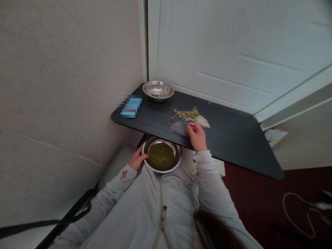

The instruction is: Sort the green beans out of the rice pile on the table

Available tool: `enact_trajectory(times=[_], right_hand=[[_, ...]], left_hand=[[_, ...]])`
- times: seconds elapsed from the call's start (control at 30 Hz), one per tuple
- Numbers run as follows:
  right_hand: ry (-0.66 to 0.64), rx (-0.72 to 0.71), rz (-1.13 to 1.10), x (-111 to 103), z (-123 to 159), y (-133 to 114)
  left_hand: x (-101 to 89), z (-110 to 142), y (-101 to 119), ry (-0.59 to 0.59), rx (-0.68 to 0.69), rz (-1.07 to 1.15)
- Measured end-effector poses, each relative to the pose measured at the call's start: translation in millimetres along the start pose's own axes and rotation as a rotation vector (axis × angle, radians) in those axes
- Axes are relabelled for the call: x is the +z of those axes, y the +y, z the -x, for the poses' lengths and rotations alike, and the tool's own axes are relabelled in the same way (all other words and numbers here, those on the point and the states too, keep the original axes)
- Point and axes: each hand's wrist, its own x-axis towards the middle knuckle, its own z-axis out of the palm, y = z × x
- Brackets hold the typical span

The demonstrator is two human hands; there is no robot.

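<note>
My left hand (136,159) grips the rim of a metal bowl (177,162) at my lap, just below the table's front edge. Green beans, likely mung beans (161,156), cover the bowl's bottom. In my right hand (197,136) is a clear, half-round plastic scraper (178,127), pinched by one end and held low at the tabletop. Just beyond the scraper lies a loose pile of mixed green beans and white grains (188,114). The pile's right end is a heap of white grains, looking like rice (202,121). A few stray grains lie left of the scraper.
A second metal bowl (158,98) with a small red label inside stands at the back left of the dark table (233,141). A pixelated blue object (131,107) lies at the left edge. A white door (207,41) rises behind. A pale cable (285,211) lies at lower right.
</note>
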Motion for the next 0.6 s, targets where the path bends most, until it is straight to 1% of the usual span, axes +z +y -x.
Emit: enact_trajectory(times=[0.17,0.33,0.47,0.6], right_hand=[[-0.02,-0.006,0.023,0.2,0.5,-0.9],[-0.009,-0.012,0.056,-0.4,1.9,-1.9],[-0.026,-0.005,0.015,-1.6,2.7,-4.2],[-0.009,0.006,-0.03,-1.1,2.1,-3.7]], left_hand=[[-0.4,0.5,1.3,0.002,0.0,-0.029],[1.5,2.8,4.9,0.008,-0.007,-0.032],[2.7,3.3,5.0,0.017,-0.007,-0.017],[2.8,3.0,3.6,0.012,-0.013,0.002]])
